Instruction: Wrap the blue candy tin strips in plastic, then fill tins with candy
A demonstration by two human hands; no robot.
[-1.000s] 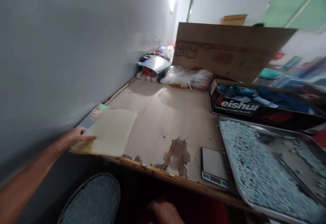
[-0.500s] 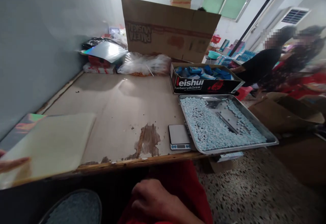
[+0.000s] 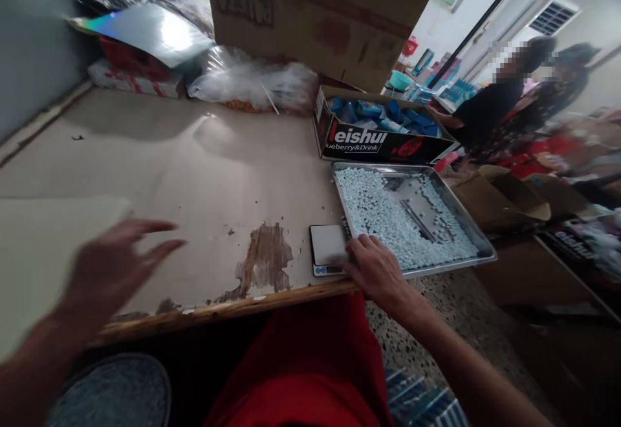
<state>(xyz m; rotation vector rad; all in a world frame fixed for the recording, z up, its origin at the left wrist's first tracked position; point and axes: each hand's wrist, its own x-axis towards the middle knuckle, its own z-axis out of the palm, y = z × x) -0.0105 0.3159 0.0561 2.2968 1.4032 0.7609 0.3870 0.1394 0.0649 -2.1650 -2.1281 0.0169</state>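
Head view: pale-blue pellets (image 3: pixel 376 210) in tray (image 3: pixel 466 221)

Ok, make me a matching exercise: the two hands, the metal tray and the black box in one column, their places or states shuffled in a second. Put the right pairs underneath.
Column one
1. Left hand
2. Metal tray
3. Right hand
4. Black box

Column two
A. At the right side of the scale
B. Holds blue packets
C. Open, at the right edge of the pale sheet
D. Partly covered with small pale blue pieces

Right pairs: 1-C, 2-D, 3-A, 4-B
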